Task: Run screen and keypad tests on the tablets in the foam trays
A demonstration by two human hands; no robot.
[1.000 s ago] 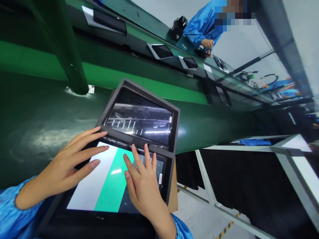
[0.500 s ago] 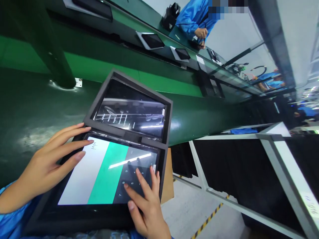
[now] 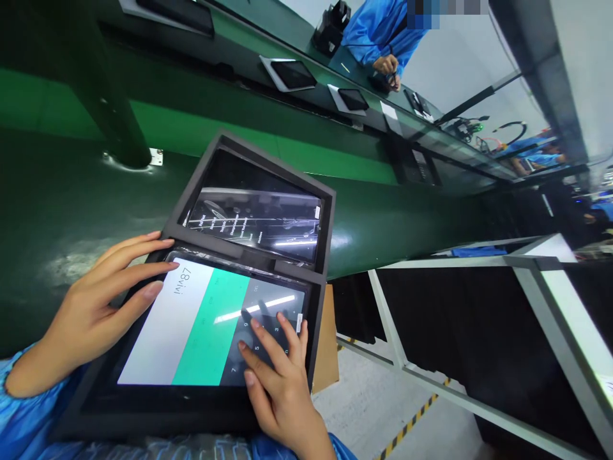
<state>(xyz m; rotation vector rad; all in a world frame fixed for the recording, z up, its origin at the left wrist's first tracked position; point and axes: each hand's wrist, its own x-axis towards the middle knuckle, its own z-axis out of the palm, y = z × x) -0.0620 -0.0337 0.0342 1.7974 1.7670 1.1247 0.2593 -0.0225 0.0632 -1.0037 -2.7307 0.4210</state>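
Note:
A lit tablet lies in the near slot of a dark grey foam tray on the green bench. Its screen shows a white band with digits, a green band and a dark number keypad. My right hand rests on the keypad with its fingers spread, fingertips touching the keys. My left hand lies flat and open along the tray's left edge, fingertips at the tablet's upper left corner. A second tablet with a dark, reflective screen sits in the far slot.
A green conveyor runs behind the tray, carrying more tablets on white pads. A green post stands at the left. A person in a blue coat works farther along. A white metal frame stands to the right, over the floor.
My right hand slid from the screen's middle to the keypad at the right and is tapping it. More characters have appeared on the white band. My left hand stayed put.

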